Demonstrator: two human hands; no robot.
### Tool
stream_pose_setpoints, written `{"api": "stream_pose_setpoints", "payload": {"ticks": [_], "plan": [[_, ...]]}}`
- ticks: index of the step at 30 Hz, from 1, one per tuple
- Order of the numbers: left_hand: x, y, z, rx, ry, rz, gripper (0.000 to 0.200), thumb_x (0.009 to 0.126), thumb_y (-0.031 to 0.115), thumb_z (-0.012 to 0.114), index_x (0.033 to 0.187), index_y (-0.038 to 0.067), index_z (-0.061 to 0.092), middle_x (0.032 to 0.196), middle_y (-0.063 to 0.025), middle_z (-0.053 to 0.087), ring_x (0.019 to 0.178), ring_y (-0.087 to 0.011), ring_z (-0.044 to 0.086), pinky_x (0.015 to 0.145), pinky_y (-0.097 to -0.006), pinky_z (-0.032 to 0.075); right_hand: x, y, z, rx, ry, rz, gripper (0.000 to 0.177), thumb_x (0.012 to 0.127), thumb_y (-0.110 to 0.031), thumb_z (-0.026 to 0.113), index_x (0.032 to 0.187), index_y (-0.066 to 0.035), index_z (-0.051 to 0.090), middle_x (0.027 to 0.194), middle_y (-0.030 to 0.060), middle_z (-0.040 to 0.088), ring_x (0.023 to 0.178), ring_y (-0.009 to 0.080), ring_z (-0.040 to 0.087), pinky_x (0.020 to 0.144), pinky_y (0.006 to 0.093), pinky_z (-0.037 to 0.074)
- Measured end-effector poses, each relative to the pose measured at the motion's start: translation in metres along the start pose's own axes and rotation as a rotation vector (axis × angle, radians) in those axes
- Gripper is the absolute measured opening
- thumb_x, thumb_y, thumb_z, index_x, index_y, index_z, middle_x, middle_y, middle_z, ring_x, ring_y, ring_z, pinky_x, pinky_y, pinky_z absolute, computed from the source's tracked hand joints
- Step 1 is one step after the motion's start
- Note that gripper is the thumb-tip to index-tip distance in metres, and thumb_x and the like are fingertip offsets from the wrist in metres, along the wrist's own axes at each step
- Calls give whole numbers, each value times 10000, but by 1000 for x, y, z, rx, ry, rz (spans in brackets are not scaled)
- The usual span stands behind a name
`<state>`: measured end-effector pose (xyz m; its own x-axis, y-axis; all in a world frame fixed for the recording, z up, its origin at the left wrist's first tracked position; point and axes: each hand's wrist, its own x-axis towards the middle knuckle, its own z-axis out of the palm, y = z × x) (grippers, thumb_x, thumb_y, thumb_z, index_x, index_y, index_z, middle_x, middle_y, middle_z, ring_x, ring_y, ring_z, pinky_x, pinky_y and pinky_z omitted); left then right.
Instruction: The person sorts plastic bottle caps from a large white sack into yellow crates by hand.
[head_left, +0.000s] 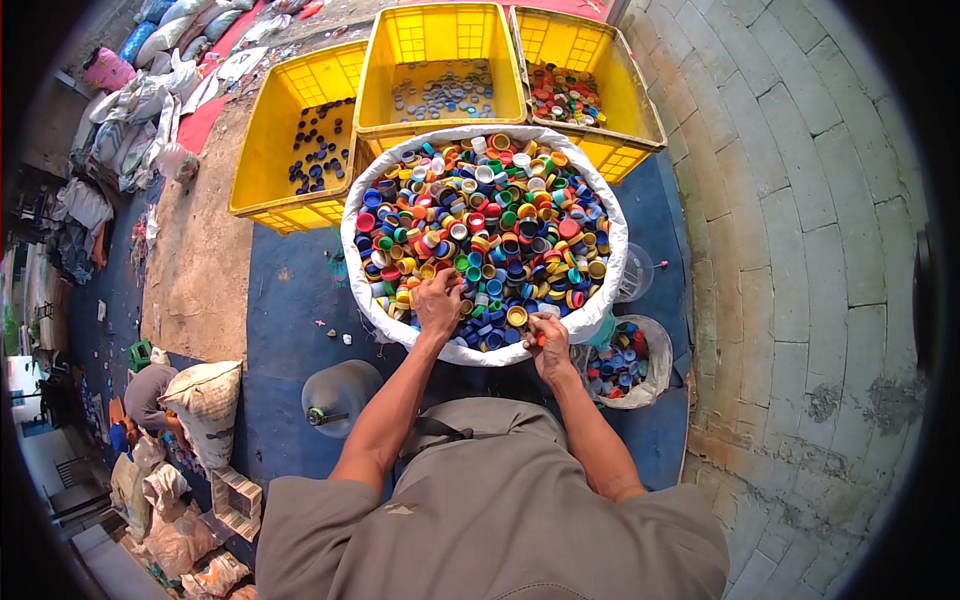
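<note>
A large round container with a white cloth rim (352, 265) stands before me, heaped with bottle caps (490, 235) of many colours. My left hand (438, 302) reaches into the near left part of the heap. Its fingers are curled down among the caps, and what they grip, if anything, is hidden. At the near right rim, my right hand (548, 348) is closed round a red bottle cap (541, 340). Blue and yellow caps lie between the two hands.
Behind the container stand three yellow crates: left with dark blue caps (250, 165), middle with pale caps (445, 130), right with mostly red caps (640, 85). A white sack of caps (655, 375) sits right, a clear jug (340, 395) left. A block wall (800, 250) bounds the right.
</note>
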<state>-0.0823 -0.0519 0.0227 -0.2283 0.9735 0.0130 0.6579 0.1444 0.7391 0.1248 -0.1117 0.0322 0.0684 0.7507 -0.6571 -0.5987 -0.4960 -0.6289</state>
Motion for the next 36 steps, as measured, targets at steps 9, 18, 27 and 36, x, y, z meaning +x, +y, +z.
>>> {"api": "stream_pose_setpoints", "payload": {"ticks": [9, 18, 27, 36], "plan": [[-27, 3, -57, -1544, -256, -702, 229, 862, 158, 639, 1043, 25, 588, 920, -76, 615, 862, -175, 623, 805, -321, 531, 52, -12, 54, -1044, -54, -627, 262, 766, -132, 727, 955, -7, 596, 831, 94, 682, 745, 184, 661, 676, 302, 509], [-51, -36, -57, -1587, -193, -890, 148, 864, 221, 647, 908, 94, 585, 719, 29, 538, 620, -78, 526, 604, -276, 460, 95, -18, 113, -1480, -137, -800, 328, 809, -93, 654, 1112, -44, 537, 996, 154, 680, 912, 327, 658, 779, 404, 521], [-56, -36, -67, -1384, -75, -896, 142, 847, 190, 683, 906, 122, 573, 728, 39, 520, 581, -59, 465, 566, -245, 416, 113, -9, 117, -1481, -50, -814, 344, 797, -82, 655, 1122, -43, 546, 954, 160, 676, 893, 333, 651, 772, 414, 505], [-18, -60, -68, -569, 143, -399, 316, 761, 83, 745, 1030, 22, 590, 845, -40, 627, 670, -137, 592, 618, -253, 479, 87, -16, 115, -733, -25, -560, 327, 804, -101, 673, 1101, -25, 558, 897, 75, 672, 746, 204, 653, 672, 336, 519]]}}
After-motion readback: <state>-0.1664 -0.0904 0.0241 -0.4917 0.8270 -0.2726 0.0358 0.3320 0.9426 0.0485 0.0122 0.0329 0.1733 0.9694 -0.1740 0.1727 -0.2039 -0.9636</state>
